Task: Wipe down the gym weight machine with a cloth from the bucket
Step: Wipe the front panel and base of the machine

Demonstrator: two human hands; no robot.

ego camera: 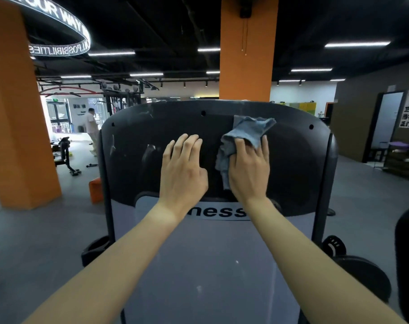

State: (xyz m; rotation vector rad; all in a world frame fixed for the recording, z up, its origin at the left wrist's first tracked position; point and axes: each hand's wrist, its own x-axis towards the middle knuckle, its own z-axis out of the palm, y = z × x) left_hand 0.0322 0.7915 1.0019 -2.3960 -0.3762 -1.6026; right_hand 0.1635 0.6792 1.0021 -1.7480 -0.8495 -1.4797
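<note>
The right hand [248, 169] lies on the cloth [248, 129] and presses it against the dark upper panel [140, 136] of the weight machine [210, 265], right of the middle. Its fingers are almost straight; the thumb is hidden by the fabric, so I cannot tell if it pinches. The left hand [183, 169] is flat and bare on the same panel, just beside the other hand, with the fingers together and holding nothing.

I think the cloth can slip out, because it is only pushed and not really gripped, and a loose part hangs down at the thumb side. It is also bunched, so probably only a small part touches the surface and stripes may remain. The bare palm may leave prints on the glossy plastic.

The cloth is grey-blue and crumpled, and one end stands above the fingertips. The panel is black, rounded and shiny, with pale smears [112, 146] near its left edge. Below it, the cover is light grey. No bucket is in view.
</note>
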